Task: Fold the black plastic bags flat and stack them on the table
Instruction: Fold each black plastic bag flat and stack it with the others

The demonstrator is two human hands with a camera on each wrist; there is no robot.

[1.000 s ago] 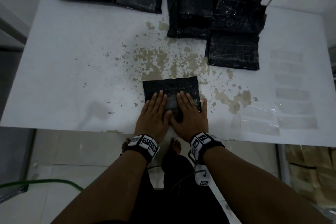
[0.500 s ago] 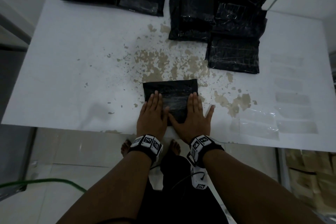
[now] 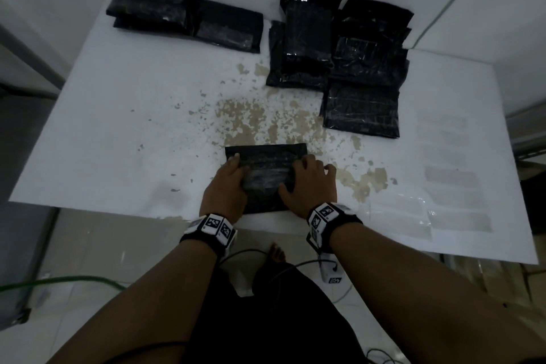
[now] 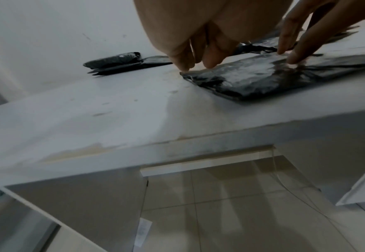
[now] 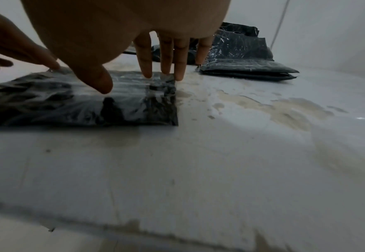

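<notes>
Head view shows my left hand (image 3: 226,186) and right hand (image 3: 308,183) on the folded black bag (image 3: 266,168) lying at the near edge of the white table (image 3: 118,115). My left fingertips (image 4: 184,65) curl at its left edge; whether they pinch it I cannot tell. My right fingers (image 5: 166,56) are straight, tips pressing its right edge. Only the head view shows both far groups: the stack of folded bags (image 3: 183,13) far left, the loose pile of bags (image 3: 348,59) far right. No bag's contents are visible.

Plain packing/work rm, worn white table (image 3: 118,127) w/ flaking paint, tiled floor (image 3: 88,245), stacked cardboard (image 3: 487,275) underneath
</notes>
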